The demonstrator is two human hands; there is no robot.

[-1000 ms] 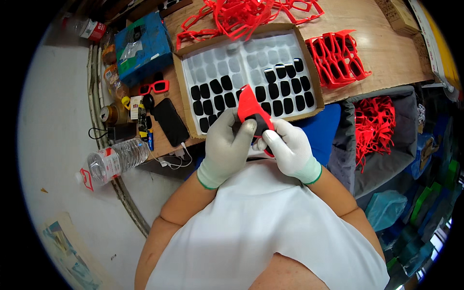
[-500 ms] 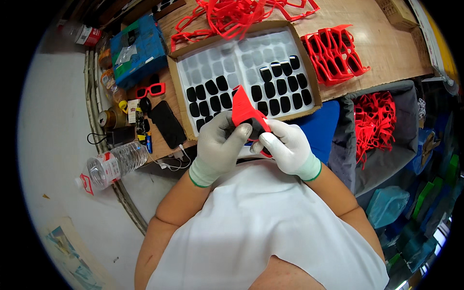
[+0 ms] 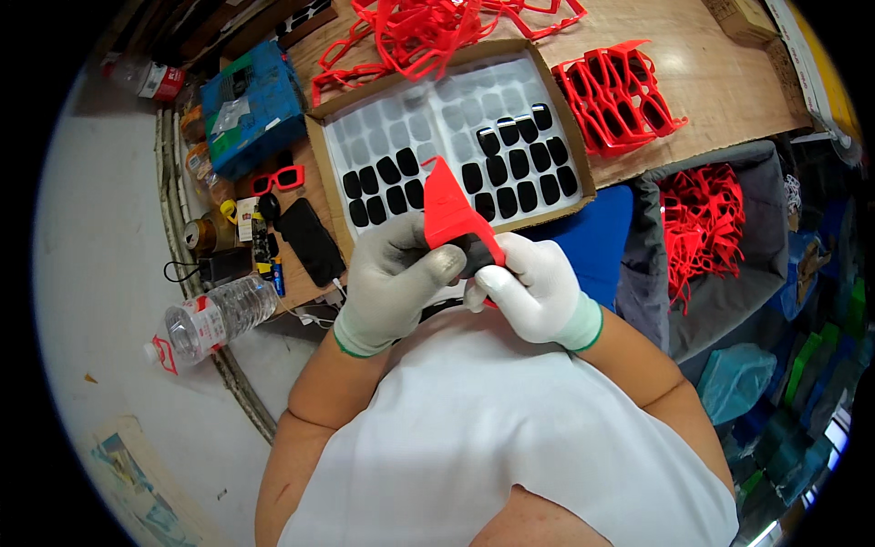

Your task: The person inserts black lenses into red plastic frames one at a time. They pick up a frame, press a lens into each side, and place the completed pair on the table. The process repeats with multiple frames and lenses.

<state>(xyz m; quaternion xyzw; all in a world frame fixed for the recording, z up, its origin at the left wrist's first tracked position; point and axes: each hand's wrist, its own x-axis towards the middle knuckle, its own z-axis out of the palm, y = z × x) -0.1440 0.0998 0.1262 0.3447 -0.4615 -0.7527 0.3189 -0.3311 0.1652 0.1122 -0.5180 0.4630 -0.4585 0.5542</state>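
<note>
Between my gloved hands is a red sunglasses frame, held tilted, with a dark lens at its front. My left hand is closed on the frame, its thumb pressed against the lens edge. Gripping the other side, my right hand has thumb and fingers pinched on the rim; its fingertips partly hide the lower part of the frame. Just beyond the hands lies a shallow cardboard box with black lenses in rows on white sheets.
Loose red frames are heaped behind the box. Stacked sunglasses stand to its right. A grey fabric bin holds many red frames. On the left are a blue box, a black phone, red glasses and a large plastic bottle.
The view has shifted slightly, so the surroundings sit a little further left. Both hands keep their hold on the frame, with small shifts of the thumbs and a slight turn of the frame.
</note>
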